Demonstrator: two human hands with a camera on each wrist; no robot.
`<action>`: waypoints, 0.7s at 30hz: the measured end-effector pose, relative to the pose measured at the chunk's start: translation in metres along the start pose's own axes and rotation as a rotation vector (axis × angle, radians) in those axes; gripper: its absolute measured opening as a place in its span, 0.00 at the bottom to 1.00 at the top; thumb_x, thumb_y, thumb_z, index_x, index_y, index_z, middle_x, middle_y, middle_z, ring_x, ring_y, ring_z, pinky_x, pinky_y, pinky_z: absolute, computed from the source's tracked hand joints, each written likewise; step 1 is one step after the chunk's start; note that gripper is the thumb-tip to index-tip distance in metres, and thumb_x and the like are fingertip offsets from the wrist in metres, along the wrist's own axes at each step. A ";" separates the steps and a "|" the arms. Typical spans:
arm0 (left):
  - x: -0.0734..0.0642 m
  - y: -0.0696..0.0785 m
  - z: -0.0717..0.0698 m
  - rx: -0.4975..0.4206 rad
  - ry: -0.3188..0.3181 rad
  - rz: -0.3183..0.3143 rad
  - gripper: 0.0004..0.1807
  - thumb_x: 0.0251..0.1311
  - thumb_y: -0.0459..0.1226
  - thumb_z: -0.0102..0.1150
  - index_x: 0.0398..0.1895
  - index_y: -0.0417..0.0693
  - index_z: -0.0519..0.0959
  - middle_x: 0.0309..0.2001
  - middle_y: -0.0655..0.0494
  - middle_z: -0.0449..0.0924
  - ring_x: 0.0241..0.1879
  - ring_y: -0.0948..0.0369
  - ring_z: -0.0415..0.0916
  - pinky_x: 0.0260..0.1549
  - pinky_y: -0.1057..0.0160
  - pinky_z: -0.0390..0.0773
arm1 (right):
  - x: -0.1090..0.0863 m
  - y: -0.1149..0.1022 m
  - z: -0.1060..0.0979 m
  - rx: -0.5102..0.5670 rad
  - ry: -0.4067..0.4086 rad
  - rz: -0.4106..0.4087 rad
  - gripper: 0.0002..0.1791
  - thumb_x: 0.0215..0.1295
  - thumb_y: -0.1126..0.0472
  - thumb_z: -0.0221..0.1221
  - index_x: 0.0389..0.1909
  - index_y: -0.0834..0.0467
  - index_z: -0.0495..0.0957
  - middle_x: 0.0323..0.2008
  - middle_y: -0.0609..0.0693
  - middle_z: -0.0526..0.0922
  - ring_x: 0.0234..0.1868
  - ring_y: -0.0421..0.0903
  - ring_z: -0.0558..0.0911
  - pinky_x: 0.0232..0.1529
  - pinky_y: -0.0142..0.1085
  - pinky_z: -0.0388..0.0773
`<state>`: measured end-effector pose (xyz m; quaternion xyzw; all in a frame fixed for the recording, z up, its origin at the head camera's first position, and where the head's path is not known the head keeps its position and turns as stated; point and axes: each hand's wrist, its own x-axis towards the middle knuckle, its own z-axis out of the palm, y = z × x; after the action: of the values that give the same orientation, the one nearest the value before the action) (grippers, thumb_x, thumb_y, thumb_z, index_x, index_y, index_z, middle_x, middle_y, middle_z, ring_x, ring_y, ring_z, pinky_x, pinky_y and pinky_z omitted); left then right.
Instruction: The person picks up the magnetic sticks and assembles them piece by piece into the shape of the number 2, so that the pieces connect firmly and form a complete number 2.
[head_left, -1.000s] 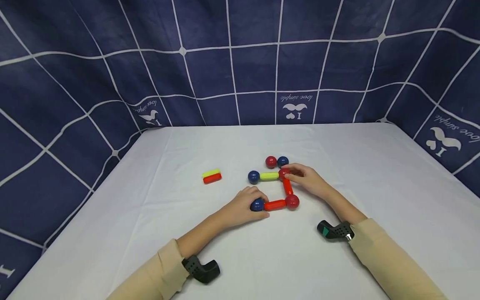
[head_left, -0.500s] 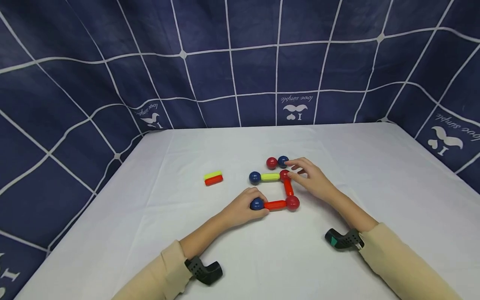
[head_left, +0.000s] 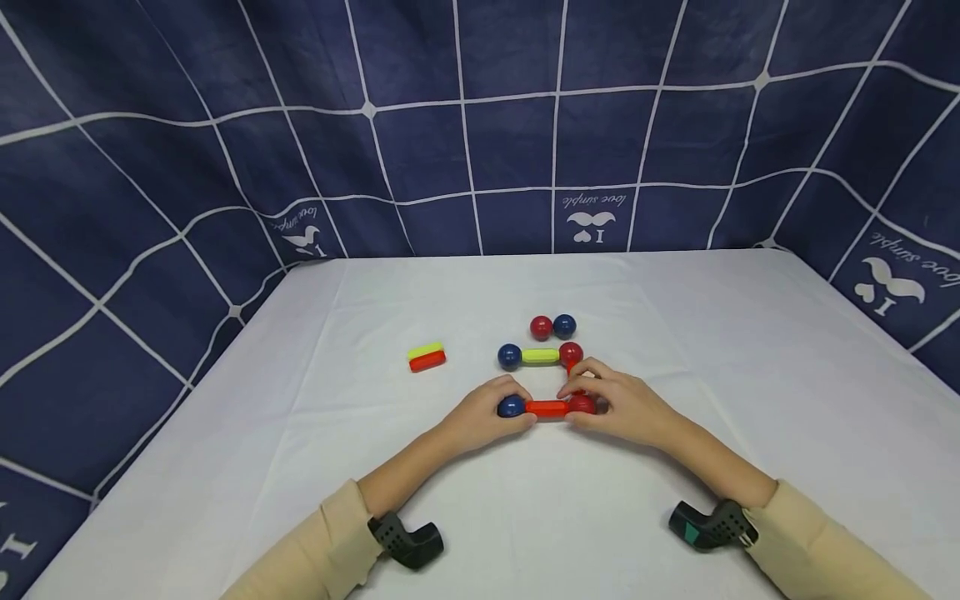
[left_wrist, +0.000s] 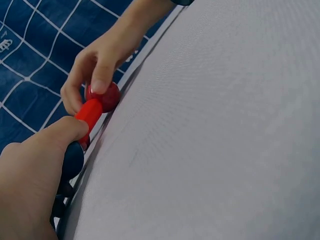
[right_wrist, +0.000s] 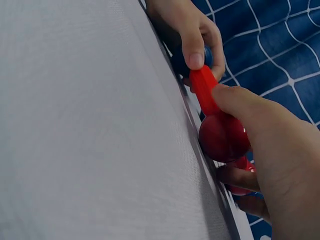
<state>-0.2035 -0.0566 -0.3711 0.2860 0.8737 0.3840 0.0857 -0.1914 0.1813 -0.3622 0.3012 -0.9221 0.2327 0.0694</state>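
Left hand: left hand (head_left: 487, 410) curled round the near blue ball (head_left: 512, 407), thumb against the near red rod (left_wrist: 90, 114).
Right hand: right hand (head_left: 626, 406) clamped on the near red ball (head_left: 581, 405), thumb reaching the rod.
Spacing: hands apart, one at each end of the near red rod.
Open frame: on the counter (head_left: 480, 517); side red rod (head_left: 569, 368), partly hidden by fingers, runs away to the far red ball (head_left: 571, 353); yellow-green rod (head_left: 540, 357) links that to the far blue ball (head_left: 509, 357). Left side open.
Spare balls: red ball (head_left: 541, 327) and blue ball (head_left: 564, 326), side by side beyond the frame.
Spare rods: yellow rod (head_left: 425, 351) and red rod (head_left: 427, 361), adjacent, left of the frame.
Backdrop: navy curtain (head_left: 420, 150), white grid lines.
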 end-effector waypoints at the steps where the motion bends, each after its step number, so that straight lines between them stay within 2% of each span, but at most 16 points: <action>1: 0.000 0.000 0.000 0.003 0.002 -0.001 0.11 0.56 0.46 0.57 0.40 0.53 0.76 0.40 0.61 0.74 0.40 0.65 0.70 0.39 0.69 0.72 | 0.000 0.000 0.001 0.017 -0.020 0.008 0.13 0.52 0.47 0.63 0.40 0.40 0.78 0.46 0.39 0.71 0.37 0.36 0.72 0.36 0.28 0.72; 4: 0.000 0.000 -0.001 -0.004 0.002 -0.012 0.15 0.55 0.48 0.59 0.44 0.54 0.74 0.44 0.60 0.73 0.42 0.64 0.70 0.43 0.66 0.72 | 0.001 0.001 0.003 0.105 -0.049 0.028 0.13 0.52 0.49 0.63 0.40 0.41 0.77 0.47 0.40 0.72 0.44 0.39 0.73 0.44 0.36 0.74; 8: 0.000 -0.001 -0.004 -0.056 0.002 -0.044 0.23 0.50 0.49 0.63 0.49 0.54 0.71 0.45 0.58 0.72 0.42 0.63 0.68 0.44 0.64 0.71 | 0.002 0.004 0.007 0.213 -0.022 0.059 0.11 0.53 0.54 0.64 0.39 0.45 0.78 0.47 0.42 0.72 0.49 0.43 0.72 0.51 0.44 0.73; 11: 0.001 -0.003 -0.005 -0.070 0.004 -0.046 0.24 0.49 0.49 0.64 0.49 0.53 0.71 0.43 0.58 0.71 0.40 0.63 0.67 0.39 0.66 0.70 | 0.002 0.007 0.007 0.247 0.007 0.069 0.10 0.53 0.57 0.63 0.38 0.49 0.79 0.47 0.45 0.73 0.51 0.46 0.71 0.53 0.49 0.71; 16: 0.003 -0.006 -0.009 -0.004 0.018 -0.030 0.24 0.51 0.50 0.62 0.51 0.55 0.73 0.43 0.61 0.73 0.39 0.64 0.67 0.37 0.67 0.68 | 0.005 0.012 0.009 0.250 0.029 0.090 0.10 0.55 0.57 0.62 0.38 0.51 0.79 0.47 0.48 0.73 0.52 0.50 0.71 0.54 0.53 0.70; 19: 0.005 -0.006 -0.020 0.060 0.086 -0.007 0.24 0.52 0.52 0.61 0.52 0.56 0.74 0.44 0.61 0.75 0.39 0.64 0.67 0.39 0.65 0.66 | 0.008 0.014 0.011 0.246 0.039 0.113 0.10 0.55 0.56 0.62 0.38 0.51 0.79 0.48 0.48 0.73 0.52 0.50 0.71 0.54 0.53 0.70; 21: 0.007 -0.009 -0.034 0.109 0.183 0.018 0.22 0.52 0.51 0.61 0.49 0.55 0.76 0.44 0.59 0.76 0.39 0.61 0.69 0.40 0.63 0.63 | 0.010 0.014 0.011 0.251 0.041 0.122 0.10 0.55 0.56 0.62 0.39 0.51 0.79 0.48 0.48 0.73 0.52 0.51 0.71 0.54 0.53 0.70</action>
<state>-0.2253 -0.0789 -0.3537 0.2616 0.8950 0.3611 -0.0137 -0.2076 0.1811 -0.3752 0.2458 -0.9009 0.3559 0.0358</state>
